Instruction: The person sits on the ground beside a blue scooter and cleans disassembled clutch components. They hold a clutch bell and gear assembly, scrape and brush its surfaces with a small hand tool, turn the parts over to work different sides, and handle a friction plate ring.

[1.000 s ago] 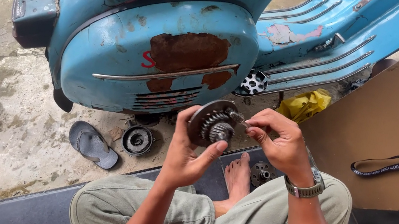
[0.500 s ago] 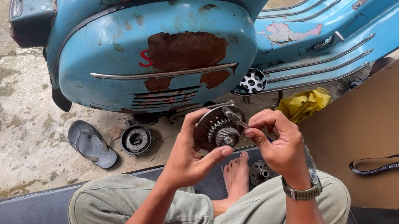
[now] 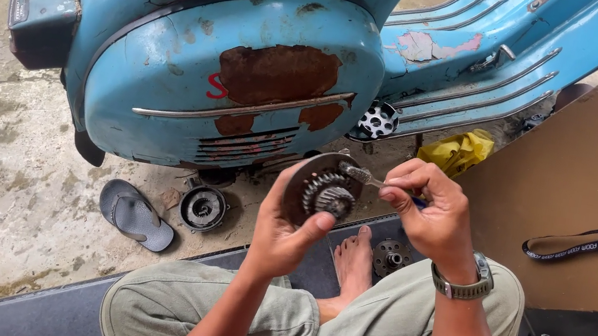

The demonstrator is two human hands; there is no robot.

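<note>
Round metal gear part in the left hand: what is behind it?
Behind the gear part, the blue scooter lies on its side on concrete. The disc hides part of the scooter's lower edge; the left hand covers the disc's bottom rim.

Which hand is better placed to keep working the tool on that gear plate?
Probably the right hand: it already pinches the thin metal tool, whose tip rests on the round gear plate. The left hand is occupied, cupping the plate from below with its thumb on the rim.
</note>
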